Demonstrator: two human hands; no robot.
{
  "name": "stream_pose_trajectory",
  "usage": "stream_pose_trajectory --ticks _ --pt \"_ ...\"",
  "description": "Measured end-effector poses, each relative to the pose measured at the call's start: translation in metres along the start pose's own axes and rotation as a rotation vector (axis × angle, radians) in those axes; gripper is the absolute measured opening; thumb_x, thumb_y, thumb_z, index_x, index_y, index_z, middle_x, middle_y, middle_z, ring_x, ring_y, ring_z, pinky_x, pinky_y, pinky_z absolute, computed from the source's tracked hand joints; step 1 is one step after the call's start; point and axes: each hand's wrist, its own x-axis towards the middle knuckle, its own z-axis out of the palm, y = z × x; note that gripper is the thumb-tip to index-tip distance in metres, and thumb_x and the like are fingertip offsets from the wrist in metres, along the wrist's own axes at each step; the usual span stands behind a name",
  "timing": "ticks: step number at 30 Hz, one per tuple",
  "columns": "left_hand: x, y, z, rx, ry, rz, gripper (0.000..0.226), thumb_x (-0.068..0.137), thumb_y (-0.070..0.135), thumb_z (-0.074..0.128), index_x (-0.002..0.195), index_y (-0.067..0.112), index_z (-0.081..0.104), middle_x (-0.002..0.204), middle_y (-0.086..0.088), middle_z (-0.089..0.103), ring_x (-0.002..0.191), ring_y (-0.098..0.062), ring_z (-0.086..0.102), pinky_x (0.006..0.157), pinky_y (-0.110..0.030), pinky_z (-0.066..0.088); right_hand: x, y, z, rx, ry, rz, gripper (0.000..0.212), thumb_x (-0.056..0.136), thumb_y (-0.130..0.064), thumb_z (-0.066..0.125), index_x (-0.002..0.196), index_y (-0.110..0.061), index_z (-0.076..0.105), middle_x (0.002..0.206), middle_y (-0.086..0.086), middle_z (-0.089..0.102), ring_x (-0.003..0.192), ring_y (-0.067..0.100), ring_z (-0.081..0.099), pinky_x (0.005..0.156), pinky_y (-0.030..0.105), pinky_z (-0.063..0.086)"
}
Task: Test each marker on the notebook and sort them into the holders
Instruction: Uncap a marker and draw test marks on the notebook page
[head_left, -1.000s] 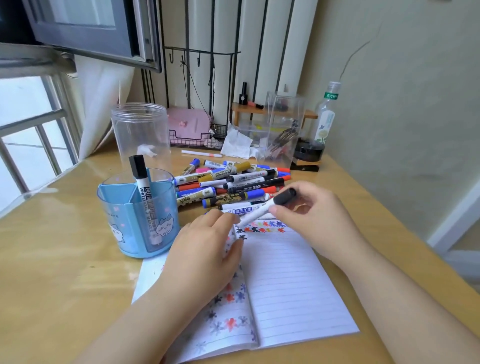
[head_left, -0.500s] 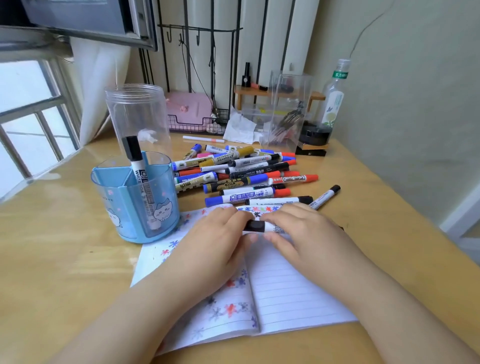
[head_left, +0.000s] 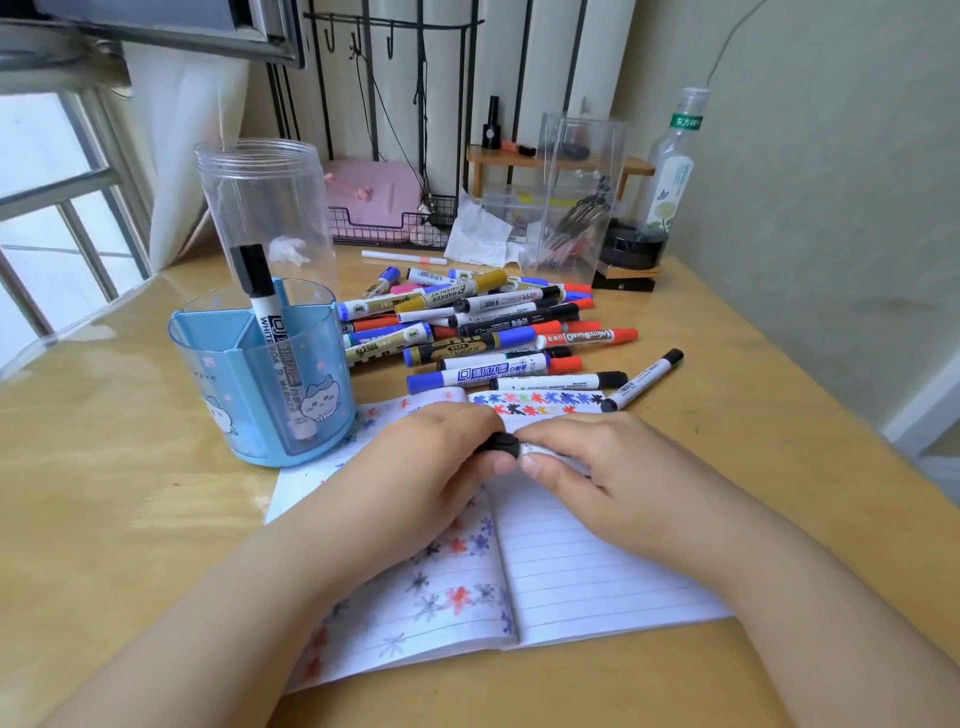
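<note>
Right now both hands meet over the open notebook (head_left: 597, 566) and share one marker (head_left: 511, 447), which lies roughly level, its long axis running left to right between them. The left hand (head_left: 441, 467) has its fingers and thumb curled round the black cap end; the right hand (head_left: 587, 467) pinches the white barrel, most of which is hidden under its fingers. Thumbs nearly touch at the joint of cap and barrel, so the coming move looks like a pull apart along that axis, each hand drawing outward to its own side. Whether the cap is fully seated or already loosened cannot be told.

Both wrists come in low from the near edge of the table (head_left: 130, 519), forearms angled inward, knuckles up, hands just above the lined right page. Coloured test scribbles run along the top of that page and down the left page.

Just behind the notebook lies the pile of markers (head_left: 483, 332) not yet sorted, mostly lying crosswise, with one black-capped marker (head_left: 644, 379) angled off at the right, its tip touching the page corner. To the left, beside the notebook, stands the blue holder (head_left: 218, 374) with a single black-capped whiteboard marker (head_left: 270, 332) upright in a compartment; behind it stands a clear jar (head_left: 265, 202), which seems to hold no markers. The left hand is nearer the holders.
</note>
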Motion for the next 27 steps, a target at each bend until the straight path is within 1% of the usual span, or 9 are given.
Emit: stream_pose_trajectory --ticks 3,5,7,9,12,14,18,23,27 --pt "-0.001 -0.001 0.001 0.093 0.047 -0.100 0.043 0.088 0.046 0.031 0.087 0.012 0.056 0.080 0.005 0.054 0.073 -0.010 0.045 0.061 -0.024 0.033 -0.002 0.007 -0.007 0.009 -0.021 0.111 0.031 0.098 -0.032 0.045 0.125 -0.029 0.059 0.115 -0.012 0.064 0.103 0.002 0.054 0.084 0.018 0.041" --pt "-0.001 0.000 -0.001 0.136 0.081 -0.163 0.034 0.091 0.041 0.041 0.093 0.011 0.058 0.088 0.001 0.059 0.081 -0.018 0.052 0.065 -0.029 0.039 -0.005 0.014 -0.013 0.038 -0.027 0.221 0.036 0.098 -0.028 0.042 0.133 -0.033 0.051 0.112 -0.019 0.062 0.082 -0.005 0.052 0.065 0.008 0.038" --pt "-0.001 0.002 -0.001 0.122 0.115 -0.195 0.019 0.092 0.027 0.050 0.098 0.012 0.059 0.094 0.000 0.059 0.088 -0.021 0.053 0.068 -0.028 0.038 -0.007 0.016 -0.015 0.140 0.000 0.294 0.041 0.098 -0.021 0.042 0.135 -0.038 0.046 0.100 -0.024 0.062 0.064 0.002 0.053 0.054 0.014 0.041" --pt "-0.002 0.004 -0.002 0.113 0.114 -0.216 0.016 0.091 0.024 0.051 0.099 0.013 0.059 0.095 0.000 0.059 0.088 -0.021 0.055 0.070 -0.030 0.042 -0.005 0.014 -0.016 0.339 0.094 0.344 0.038 0.096 -0.017 0.049 0.128 -0.038 0.049 0.094 -0.015 0.070 0.073 0.006 0.063 0.067 0.021 0.050" --pt "-0.001 0.005 -0.001 0.104 0.073 -0.204 0.017 0.086 0.022 0.051 0.094 0.013 0.062 0.091 -0.001 0.059 0.084 -0.025 0.058 0.067 -0.035 0.048 0.006 0.002 -0.019 0.802 0.280 0.368 0.014 0.093 -0.006 0.053 0.100 -0.018 0.057 0.084 0.007 0.074 0.064 0.011 0.064 0.061 0.021 0.051" --pt "-0.001 0.005 -0.001 0.098 0.068 -0.227 0.013 0.086 0.014 0.057 0.097 0.013 0.064 0.096 -0.002 0.058 0.088 -0.025 0.057 0.069 -0.033 0.047 0.015 -0.003 -0.021 1.040 0.347 0.416 0.014 0.095 -0.001 0.048 0.091 -0.008 0.060 0.081 0.013 0.072 0.058 0.010 0.064 0.055 0.018 0.051" --pt "-0.001 0.005 0.000 0.089 0.073 -0.259 0.017 0.087 0.012 0.057 0.102 0.015 0.065 0.101 -0.003 0.057 0.092 -0.026 0.057 0.074 -0.032 0.046 0.029 -0.004 -0.018 1.417 0.226 0.499 0.027 0.094 0.009 0.038 0.097 0.000 0.064 0.081 0.021 0.069 0.061 0.014 0.066 0.058 0.017 0.055" --pt "-0.001 0.005 0.001 0.130 0.034 -0.287 0.023 0.093 0.022 0.047 0.114 0.022 0.056 0.111 0.002 0.050 0.100 -0.018 0.051 0.078 -0.025 0.039 0.040 0.003 0.012 1.246 0.245 0.471 0.020 0.088 0.004 0.057 0.095 -0.014 0.060 0.071 0.006 0.064 0.053 0.007 0.055 0.054 0.015 0.047" --pt "-0.001 0.003 0.003 0.145 0.028 -0.303 0.024 0.093 0.024 0.048 0.116 0.024 0.056 0.112 0.003 0.050 0.101 -0.017 0.051 0.080 -0.026 0.041 0.042 0.009 0.024 1.083 0.288 0.403 0.013 0.091 -0.008 0.058 0.086 -0.018 0.052 0.055 -0.005 0.049 0.048 0.007 0.038 0.049 0.017 0.032"
